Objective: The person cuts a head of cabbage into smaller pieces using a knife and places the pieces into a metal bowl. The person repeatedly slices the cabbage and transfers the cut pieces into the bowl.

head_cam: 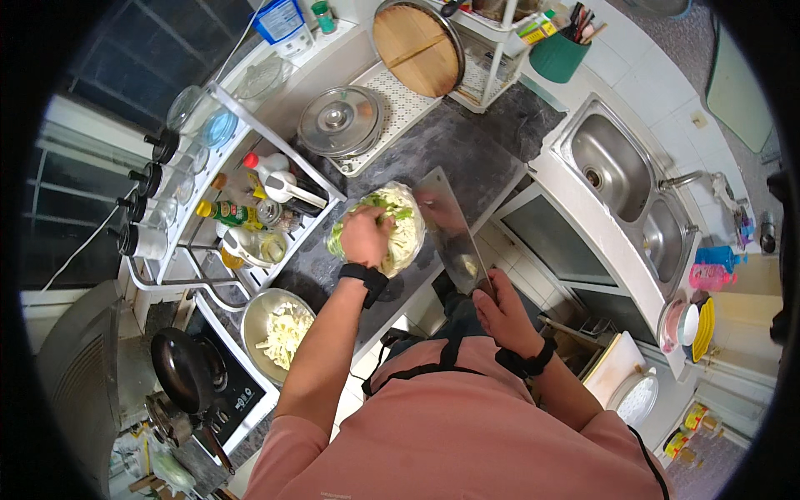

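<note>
My left hand (365, 236) rests on a heap of pale green and white vegetable, apparently cabbage (405, 232), with its fingers curled down into it. Clear, shiny material, possibly plastic, surrounds the heap on the dark countertop (400, 164). In my right hand (504, 312) is the handle of a cleaver (451, 234), its broad steel blade angled away from me over the counter's front edge. The blade is just right of the heap. A steel bowl (251, 325) holding cut pale vegetable pieces (284, 334) stands to the left, beside my left forearm.
A seasoning rack (294, 240) with bottles and jars stands left of the heap. Behind are a lidded steel pot (340, 122) and a round wooden board (420, 53). A black wok (182, 369) sits on the cooktop (240, 406). The steel sink (609, 159) is on the right.
</note>
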Action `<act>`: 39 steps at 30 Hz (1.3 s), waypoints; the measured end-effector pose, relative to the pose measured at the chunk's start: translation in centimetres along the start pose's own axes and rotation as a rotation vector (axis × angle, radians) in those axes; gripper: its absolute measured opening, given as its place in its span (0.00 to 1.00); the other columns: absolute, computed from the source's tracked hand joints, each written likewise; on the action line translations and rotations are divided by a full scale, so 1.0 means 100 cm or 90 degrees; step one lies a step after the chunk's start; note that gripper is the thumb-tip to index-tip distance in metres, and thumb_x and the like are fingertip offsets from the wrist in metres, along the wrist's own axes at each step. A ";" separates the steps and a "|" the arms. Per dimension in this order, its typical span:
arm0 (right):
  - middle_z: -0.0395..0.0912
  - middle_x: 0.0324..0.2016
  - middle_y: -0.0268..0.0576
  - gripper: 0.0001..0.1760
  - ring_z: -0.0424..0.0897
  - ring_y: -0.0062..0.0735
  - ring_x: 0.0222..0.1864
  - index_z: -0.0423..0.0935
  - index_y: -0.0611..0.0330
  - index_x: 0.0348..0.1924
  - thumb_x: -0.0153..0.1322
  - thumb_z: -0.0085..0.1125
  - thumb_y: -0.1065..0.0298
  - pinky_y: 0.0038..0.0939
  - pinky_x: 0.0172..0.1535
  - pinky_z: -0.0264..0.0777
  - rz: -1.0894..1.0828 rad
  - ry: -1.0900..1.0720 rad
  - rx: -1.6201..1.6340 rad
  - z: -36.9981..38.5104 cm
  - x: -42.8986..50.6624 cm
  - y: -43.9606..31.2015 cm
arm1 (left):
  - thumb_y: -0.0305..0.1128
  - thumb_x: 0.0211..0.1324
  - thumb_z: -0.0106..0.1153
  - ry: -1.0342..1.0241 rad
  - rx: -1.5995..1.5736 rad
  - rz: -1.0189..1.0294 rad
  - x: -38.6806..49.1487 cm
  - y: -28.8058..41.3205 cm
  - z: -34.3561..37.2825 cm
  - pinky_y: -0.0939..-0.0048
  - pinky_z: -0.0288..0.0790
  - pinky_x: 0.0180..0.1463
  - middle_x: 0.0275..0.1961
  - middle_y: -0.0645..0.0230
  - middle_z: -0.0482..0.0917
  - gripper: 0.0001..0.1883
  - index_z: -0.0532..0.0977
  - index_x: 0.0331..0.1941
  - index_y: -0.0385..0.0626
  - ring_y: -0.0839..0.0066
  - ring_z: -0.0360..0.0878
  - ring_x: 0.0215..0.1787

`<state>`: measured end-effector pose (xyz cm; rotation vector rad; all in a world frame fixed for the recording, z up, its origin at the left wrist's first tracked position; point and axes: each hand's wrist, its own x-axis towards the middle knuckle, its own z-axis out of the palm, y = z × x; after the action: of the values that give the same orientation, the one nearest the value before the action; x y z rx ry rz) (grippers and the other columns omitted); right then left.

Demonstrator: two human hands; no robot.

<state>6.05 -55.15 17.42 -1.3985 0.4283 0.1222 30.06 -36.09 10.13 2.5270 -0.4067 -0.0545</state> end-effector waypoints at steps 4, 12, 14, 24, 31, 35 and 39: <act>0.74 0.30 0.43 0.15 0.76 0.32 0.30 0.66 0.62 0.60 0.83 0.54 0.67 0.35 0.35 0.70 -0.072 -0.012 -0.209 -0.003 -0.004 -0.004 | 0.44 0.58 0.73 0.047 0.007 -0.031 0.008 -0.017 0.006 0.56 0.80 0.48 0.45 0.54 0.89 0.17 0.89 0.43 0.43 0.51 0.87 0.44; 0.80 0.36 0.58 0.17 0.82 0.63 0.38 0.64 0.63 0.60 0.82 0.53 0.67 0.47 0.41 0.73 -0.075 -0.060 -0.279 0.013 -0.018 -0.006 | 0.39 0.59 0.70 0.014 -0.052 -0.052 0.021 -0.033 0.006 0.55 0.81 0.45 0.39 0.52 0.89 0.12 0.89 0.41 0.45 0.49 0.89 0.41; 0.81 0.36 0.59 0.17 0.82 0.63 0.38 0.64 0.63 0.60 0.82 0.53 0.67 0.48 0.41 0.73 -0.078 -0.056 -0.287 0.017 -0.016 -0.002 | 0.37 0.59 0.70 0.006 -0.092 -0.051 0.021 -0.043 0.006 0.57 0.81 0.44 0.38 0.52 0.89 0.11 0.89 0.41 0.46 0.50 0.89 0.40; 0.81 0.36 0.62 0.17 0.82 0.65 0.39 0.63 0.65 0.59 0.82 0.53 0.66 0.49 0.42 0.73 -0.060 -0.007 -0.272 0.021 -0.006 0.020 | 0.33 0.57 0.70 -0.060 -0.122 -0.029 0.014 -0.038 -0.003 0.60 0.80 0.51 0.47 0.52 0.88 0.17 0.87 0.52 0.47 0.53 0.88 0.47; 0.77 0.32 0.56 0.17 0.79 0.53 0.33 0.64 0.65 0.58 0.83 0.53 0.63 0.45 0.39 0.71 -0.033 0.007 -0.238 0.023 -0.002 0.026 | 0.37 0.53 0.75 -0.036 0.070 0.245 -0.022 -0.016 -0.012 0.52 0.74 0.67 0.67 0.39 0.76 0.39 0.73 0.71 0.47 0.40 0.78 0.64; 0.75 0.31 0.53 0.15 0.77 0.50 0.31 0.65 0.64 0.55 0.83 0.53 0.63 0.44 0.38 0.71 -0.014 0.039 -0.176 0.034 0.007 0.039 | 0.42 0.58 0.74 -0.053 -0.016 0.172 -0.016 -0.024 -0.006 0.51 0.76 0.66 0.64 0.37 0.79 0.35 0.76 0.67 0.40 0.41 0.80 0.65; 0.74 0.30 0.52 0.13 0.76 0.49 0.31 0.65 0.64 0.53 0.83 0.53 0.64 0.44 0.37 0.70 -0.032 0.060 -0.111 0.055 0.023 0.049 | 0.43 0.63 0.72 -0.017 -0.070 0.154 -0.006 -0.029 -0.008 0.55 0.77 0.64 0.58 0.38 0.84 0.31 0.79 0.62 0.33 0.45 0.84 0.61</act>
<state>7.68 -49.33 12.62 -1.5896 0.4687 0.0534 30.42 -33.21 9.12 2.3544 -0.6976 -0.0167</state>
